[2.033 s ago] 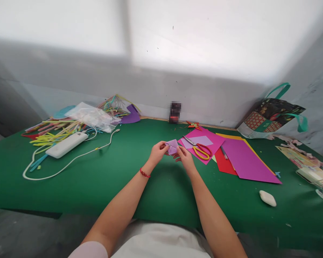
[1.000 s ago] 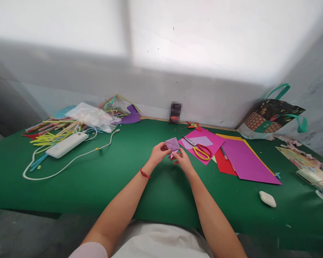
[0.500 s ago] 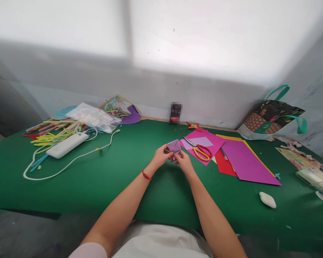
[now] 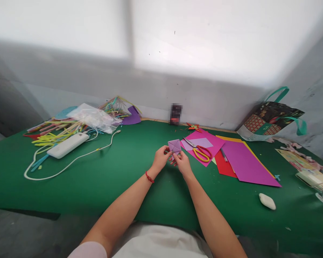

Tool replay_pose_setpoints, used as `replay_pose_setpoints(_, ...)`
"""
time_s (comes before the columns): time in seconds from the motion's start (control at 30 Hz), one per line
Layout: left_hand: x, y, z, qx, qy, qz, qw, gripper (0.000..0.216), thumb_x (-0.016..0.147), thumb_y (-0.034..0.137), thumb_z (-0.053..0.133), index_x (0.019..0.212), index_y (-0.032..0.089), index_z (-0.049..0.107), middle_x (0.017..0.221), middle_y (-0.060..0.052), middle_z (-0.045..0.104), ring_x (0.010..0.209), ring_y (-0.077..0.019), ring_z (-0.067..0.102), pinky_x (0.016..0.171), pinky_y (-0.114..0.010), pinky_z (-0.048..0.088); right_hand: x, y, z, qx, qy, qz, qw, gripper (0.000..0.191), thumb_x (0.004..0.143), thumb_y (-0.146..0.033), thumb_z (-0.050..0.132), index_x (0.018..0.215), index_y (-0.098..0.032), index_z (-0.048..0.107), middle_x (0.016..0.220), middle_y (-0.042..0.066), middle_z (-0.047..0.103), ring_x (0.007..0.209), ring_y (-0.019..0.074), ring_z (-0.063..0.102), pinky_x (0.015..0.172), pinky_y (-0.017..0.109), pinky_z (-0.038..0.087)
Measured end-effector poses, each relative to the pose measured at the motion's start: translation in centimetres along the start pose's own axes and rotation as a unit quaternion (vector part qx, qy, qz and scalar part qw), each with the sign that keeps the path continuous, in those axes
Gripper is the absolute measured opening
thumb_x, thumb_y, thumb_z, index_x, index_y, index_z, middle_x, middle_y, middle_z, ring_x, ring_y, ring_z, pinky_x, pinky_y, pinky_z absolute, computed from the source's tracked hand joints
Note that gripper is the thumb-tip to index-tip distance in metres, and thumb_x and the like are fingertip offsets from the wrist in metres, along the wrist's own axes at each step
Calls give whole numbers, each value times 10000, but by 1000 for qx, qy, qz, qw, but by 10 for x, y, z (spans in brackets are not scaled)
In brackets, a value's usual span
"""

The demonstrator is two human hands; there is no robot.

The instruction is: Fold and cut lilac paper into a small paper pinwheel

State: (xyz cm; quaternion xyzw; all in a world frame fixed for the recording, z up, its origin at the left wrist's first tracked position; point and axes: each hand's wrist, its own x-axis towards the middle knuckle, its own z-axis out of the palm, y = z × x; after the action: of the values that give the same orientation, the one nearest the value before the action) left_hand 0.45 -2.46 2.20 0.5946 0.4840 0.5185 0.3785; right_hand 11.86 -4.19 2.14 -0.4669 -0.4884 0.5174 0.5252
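A small folded square of light purple paper point(image 4: 174, 146) is held upright between both hands above the green table point(image 4: 110, 172). My left hand point(image 4: 160, 158), with a red bracelet on its wrist, pinches the paper's lower left side. My right hand point(image 4: 181, 162) pinches its lower right side. Fold creases cross the paper's face.
Right of the hands lie yellow-handled scissors point(image 4: 200, 151) on pink paper point(image 4: 214, 142), red and magenta sheets point(image 4: 244, 161), a white eraser point(image 4: 267, 201) and a patterned bag point(image 4: 270, 120). At the left sit a white power bank point(image 4: 67, 144) with its cable, coloured straws point(image 4: 51, 134) and a plastic bag point(image 4: 93, 118).
The purple paper has been turned from lying flat between the fingers to standing upright, and both hands have drawn slightly closer together.
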Motion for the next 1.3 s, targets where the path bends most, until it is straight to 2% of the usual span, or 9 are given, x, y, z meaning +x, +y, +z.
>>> replay_pose_setpoints(0.23,-5,2,0,41,36,73,996,184,734,150,583,902,189,647,886,-28,632,746,-137,583,677,-249,460,0,-4,-3,32,-15,23,999,389,571,-507,665,735,-186,518,540,-7,614,402,111,523,405,227,352)
replay_pose_setpoints(0.4,-6,3,0,44,32,96,994,105,761,187,581,806,192,676,806,-18,633,685,-126,571,651,-237,449,-1,-6,-4,61,-21,38,997,359,571,-459,681,736,-176,534,554,-8,617,398,99,508,414,225,350)
replay_pose_setpoints(0.7,-9,6,0,58,28,99,993,154,793,233,539,730,186,671,717,-8,621,636,-119,533,614,-228,398,0,-6,-4,73,-26,36,996,359,569,-457,682,734,-171,539,513,-21,597,376,90,479,413,226,337)
replay_pose_setpoints(0.9,-10,5,0,82,24,95,992,234,817,262,496,636,182,621,616,11,542,564,-105,463,560,-227,351,-1,-8,-3,74,-30,36,996,369,562,-462,686,741,-171,548,525,-10,612,374,90,479,407,224,330)
replay_pose_setpoints(1.13,-10,3,2,99,22,92,991,332,830,253,468,514,180,536,575,11,530,558,-106,462,570,-229,351,-1,-8,-3,62,-34,35,997,369,559,-480,682,720,-183,535,525,-11,613,371,95,480,399,230,335)
replay_pose_setpoints(1.3,-10,3,2,94,37,80,992,219,801,225,507,602,184,590,617,7,567,586,-116,495,583,-234,372,0,-7,-4,64,-32,38,997,368,558,-464,677,732,-176,530,521,-12,613,365,90,480,404,225,338)
